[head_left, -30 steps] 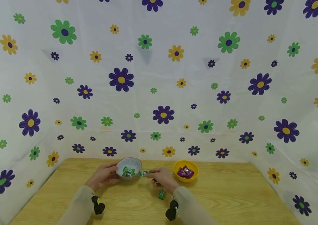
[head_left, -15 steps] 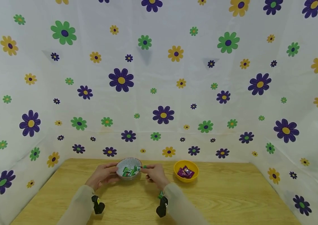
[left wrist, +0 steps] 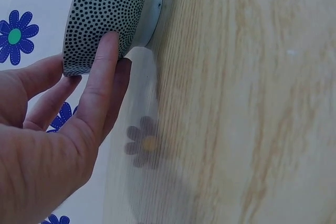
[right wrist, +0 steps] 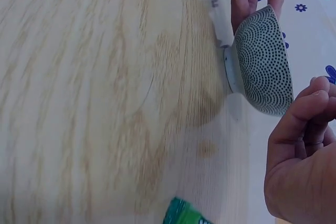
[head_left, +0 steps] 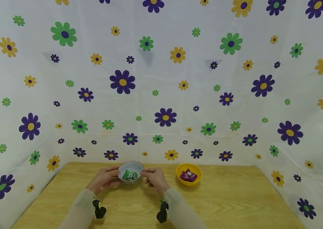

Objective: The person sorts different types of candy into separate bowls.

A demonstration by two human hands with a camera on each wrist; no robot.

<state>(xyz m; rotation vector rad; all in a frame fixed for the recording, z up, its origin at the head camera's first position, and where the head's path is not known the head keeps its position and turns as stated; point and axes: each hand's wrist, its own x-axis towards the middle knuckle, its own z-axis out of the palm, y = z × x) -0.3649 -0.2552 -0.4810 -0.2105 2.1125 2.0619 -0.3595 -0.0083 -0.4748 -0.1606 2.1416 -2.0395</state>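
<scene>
A speckled bowl (head_left: 131,181) stands upright on the table, several green-wrapped candies (head_left: 130,175) inside it. My left hand (head_left: 104,179) holds its left side; in the left wrist view the thumb is at the rim and straight fingers press the dotted outer wall. My right hand (head_left: 155,178) is at the bowl's right rim, fingers bent. No candy shows between them, though the fingertips are partly hidden in the right wrist view. Another green candy (right wrist: 184,213) lies on the table near my right wrist, mostly covered by the arm in the head view.
To the right of my right hand, a yellow bowl (head_left: 179,181) holds purple-wrapped candies (head_left: 188,175). The wooden table (head_left: 235,197) ends at a white flowered cloth (head_left: 161,79) behind and at both sides. Black wrist cameras sit on both sleeves.
My right hand has moved left to the speckled bowl with a green candy, and that candy has left its fingers and now lies among the others inside. My left hand has stayed on the bowl.
</scene>
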